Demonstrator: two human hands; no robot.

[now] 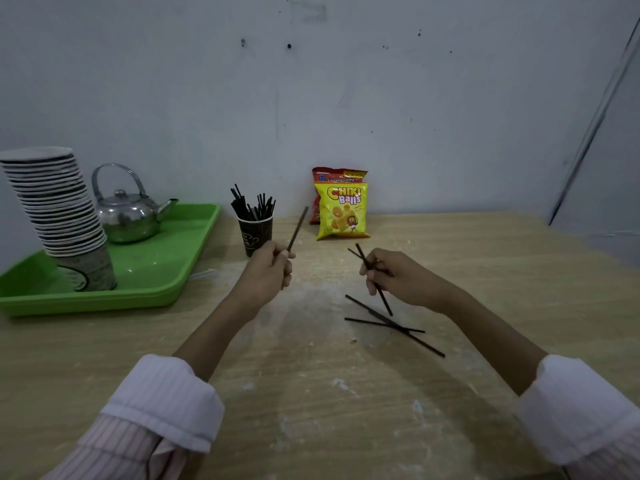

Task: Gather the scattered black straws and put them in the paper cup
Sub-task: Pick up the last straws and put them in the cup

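Note:
A dark paper cup (254, 237) stands near the back of the wooden table with several black straws (252, 205) upright in it. My left hand (273, 268), just right of the cup, grips one black straw (298, 228) that points up and to the right. My right hand (394, 275) holds two black straws (362, 256) crossed between its fingers, their lower ends just above the table. Two more black straws (388, 322) lie crossed on the table below and in front of my right hand.
A green tray (162, 271) at the left holds a tall stack of paper cups (59, 209) and a metal kettle (128, 216). Two snack bags (341, 209) lean against the wall behind the hands. The wall runs along the table's back edge.

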